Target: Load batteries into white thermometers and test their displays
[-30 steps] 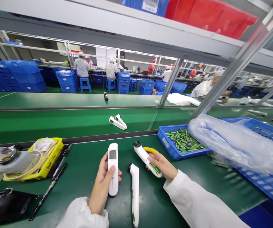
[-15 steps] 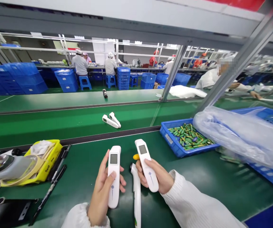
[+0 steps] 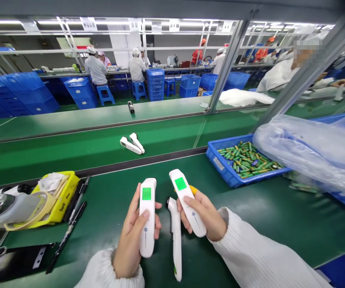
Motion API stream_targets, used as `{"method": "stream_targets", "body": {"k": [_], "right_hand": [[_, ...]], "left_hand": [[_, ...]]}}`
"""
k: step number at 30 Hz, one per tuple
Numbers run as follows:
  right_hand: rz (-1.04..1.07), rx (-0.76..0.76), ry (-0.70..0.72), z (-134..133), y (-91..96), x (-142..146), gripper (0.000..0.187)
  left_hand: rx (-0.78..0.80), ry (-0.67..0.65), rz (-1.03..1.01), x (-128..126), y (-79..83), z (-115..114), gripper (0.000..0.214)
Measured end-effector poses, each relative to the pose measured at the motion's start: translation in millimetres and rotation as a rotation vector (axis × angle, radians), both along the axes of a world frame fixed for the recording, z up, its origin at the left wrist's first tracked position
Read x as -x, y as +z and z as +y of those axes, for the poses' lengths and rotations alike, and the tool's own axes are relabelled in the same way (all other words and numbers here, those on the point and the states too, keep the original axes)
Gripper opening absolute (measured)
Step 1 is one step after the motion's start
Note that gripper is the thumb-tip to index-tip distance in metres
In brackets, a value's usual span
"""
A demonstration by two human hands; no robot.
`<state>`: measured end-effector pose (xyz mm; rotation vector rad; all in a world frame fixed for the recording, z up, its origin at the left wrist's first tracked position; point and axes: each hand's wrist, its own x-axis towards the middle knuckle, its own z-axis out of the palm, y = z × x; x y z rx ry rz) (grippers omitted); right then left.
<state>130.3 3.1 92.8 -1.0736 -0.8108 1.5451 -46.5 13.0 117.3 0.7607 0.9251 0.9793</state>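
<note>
My left hand [image 3: 133,232] is closed around a white infrared thermometer [image 3: 148,244], thumb on its front below a green-lit screen showing digits. In my right hand [image 3: 205,216] is a second white thermometer [image 3: 197,225], tilted to the left at its top, its screen glowing plain green. The right thumb lies just under that screen, and a yellow finger cover [image 3: 193,189] shows behind the device. Between my hands, a third white thermometer [image 3: 176,240] rests on its side on the green bench, its dark sensor end pointing away from me.
A blue tray of green batteries [image 3: 247,160] stands at right beside clear plastic bags [image 3: 304,148]. At left are a yellow bin [image 3: 63,204], pens [image 3: 67,236] and a black pouch [image 3: 13,264]. Two thermometers [image 3: 132,145] lie on the green belt. Co-workers sit beyond.
Both thermometer screens have turned from grey to lit green. My hands have shifted slightly right in the view, and the camera has tilted down a little.
</note>
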Motion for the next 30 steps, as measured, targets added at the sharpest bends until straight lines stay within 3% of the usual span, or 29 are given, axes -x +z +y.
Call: {"method": "stream_targets", "body": {"k": [8,15,18,20,23,30], "right_hand": [[0.115,0.103,0.060,3.0,6.2,-3.7,0.047],[0.023,-0.086,0.159,-3.4,5.0,6.2,0.031],[0.034,-0.140,0.214,-9.6,3.1,12.3,0.037],[0.067,-0.138,0.243,-14.5,1.7,15.5,0.045],[0.068,-0.112,0.247,-20.5,-0.2,17.4,0.043],[0.106,-0.093,0.251,-23.4,-4.0,16.2,0.048]], "left_hand": [[0.062,0.014,-0.024,2.6,-2.1,5.8,0.066],[-0.013,-0.081,-0.084,0.9,-1.4,-3.8,0.079],[-0.068,-0.138,-0.126,1.0,-6.2,-9.0,0.078],[-0.097,-0.179,-0.146,2.0,-10.3,-11.3,0.075],[-0.131,-0.217,-0.191,3.1,-14.6,-13.3,0.073],[-0.170,-0.199,-0.157,1.4,-13.1,-16.0,0.076]]}}
